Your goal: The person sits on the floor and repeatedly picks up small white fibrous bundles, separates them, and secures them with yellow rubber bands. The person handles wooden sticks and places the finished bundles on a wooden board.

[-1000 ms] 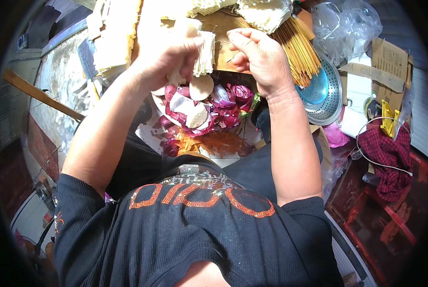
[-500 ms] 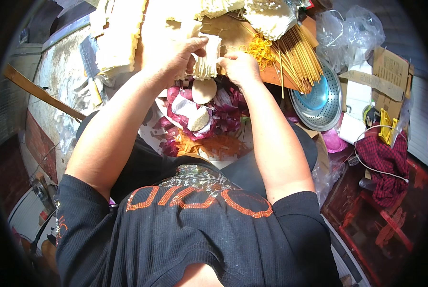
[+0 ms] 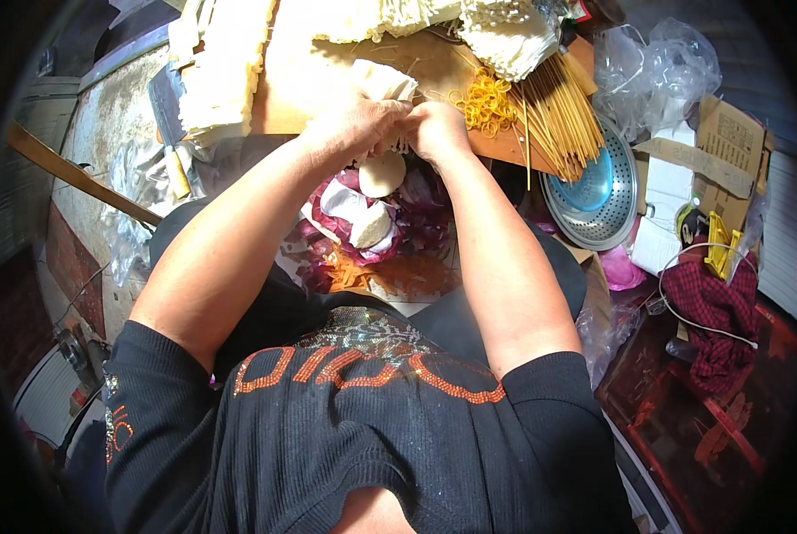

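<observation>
Pale bundle (image 3: 385, 80) of thin, soft stalks, bright and fibrous, sits at 12 o'clock, its blunt top showing above the two hands and a fringe of stalks dangling below them. The left hand (image 3: 361, 123) has its fingers curled snugly about it; the right hand (image 3: 438, 129) presses in alongside at the bundle's 4 o'clock side, fingers bent, though I cannot tell what its hidden fingertips pinch. Half a second ago the hands stood apart with the bundle exposed between them; now they meet, covering most of it. Toward 1 o'clock lie a springy tangle of yellow rubber bands (image 3: 486, 103) and a fan of slim, straight wooden sticks (image 3: 561, 120), both on a smooth orange-brown board (image 3: 510, 147). Under the hands, papery purple peelings (image 3: 430, 205) and a flat, cream round piece (image 3: 382, 175) lie above limp orange shavings (image 3: 407, 274). A cleaver (image 3: 165, 105) rests at 10 o'clock, a perforated metal colander (image 3: 626, 200) between 2 and 3, with crinkled clear plastic (image 3: 666, 67) and a cardboard box (image 3: 732, 133) near 2, and a checked red-and-black cloth (image 3: 710, 307) just past 3
</observation>
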Demonstrator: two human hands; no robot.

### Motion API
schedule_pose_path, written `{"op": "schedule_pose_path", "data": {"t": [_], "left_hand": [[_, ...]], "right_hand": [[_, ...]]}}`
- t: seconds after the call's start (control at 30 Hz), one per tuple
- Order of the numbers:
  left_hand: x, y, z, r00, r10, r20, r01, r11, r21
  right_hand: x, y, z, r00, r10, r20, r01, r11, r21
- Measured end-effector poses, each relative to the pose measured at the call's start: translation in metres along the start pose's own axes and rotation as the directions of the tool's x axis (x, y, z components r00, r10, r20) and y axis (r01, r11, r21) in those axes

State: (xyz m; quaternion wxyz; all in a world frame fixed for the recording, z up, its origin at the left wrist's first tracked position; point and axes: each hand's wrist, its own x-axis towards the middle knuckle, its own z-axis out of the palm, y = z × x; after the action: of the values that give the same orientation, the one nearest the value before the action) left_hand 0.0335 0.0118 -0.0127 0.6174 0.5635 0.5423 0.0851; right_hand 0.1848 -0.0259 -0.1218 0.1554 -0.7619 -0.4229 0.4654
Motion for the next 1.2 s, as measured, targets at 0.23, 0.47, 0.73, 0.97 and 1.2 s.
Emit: {"op": "schedule_pose_path", "data": {"t": [0.23,0.47,0.73,0.97,1.2], "left_hand": [[0.017,-0.017,0.009,1.000,-0.014,0.019,0.015,0.996,-0.083],[0.022,-0.023,0.009,0.993,0.091,0.073,-0.090,0.996,-0.022],[0.014,-0.006,0.009,1.000,-0.028,0.009,0.027,0.999,0.033],[0.005,0.008,0.001,0.994,-0.085,0.063,0.102,0.918,-0.384],[-0.001,0.001,0.010,0.946,0.066,0.316,0.158,0.758,-0.633]], "right_hand": [[-0.014,-0.006,-0.001,0.984,-0.148,-0.095,0.135,0.982,-0.134],[-0.048,-0.042,-0.046,0.998,-0.063,-0.031,0.055,0.972,-0.227],[-0.068,-0.024,-0.084,0.994,-0.086,-0.066,0.102,0.953,0.285],[-0.101,-0.041,-0.100,0.985,-0.170,0.036,0.101,0.726,0.680],[-0.114,-0.059,-0.100,0.955,-0.285,0.079,0.095,0.546,0.832]]}}
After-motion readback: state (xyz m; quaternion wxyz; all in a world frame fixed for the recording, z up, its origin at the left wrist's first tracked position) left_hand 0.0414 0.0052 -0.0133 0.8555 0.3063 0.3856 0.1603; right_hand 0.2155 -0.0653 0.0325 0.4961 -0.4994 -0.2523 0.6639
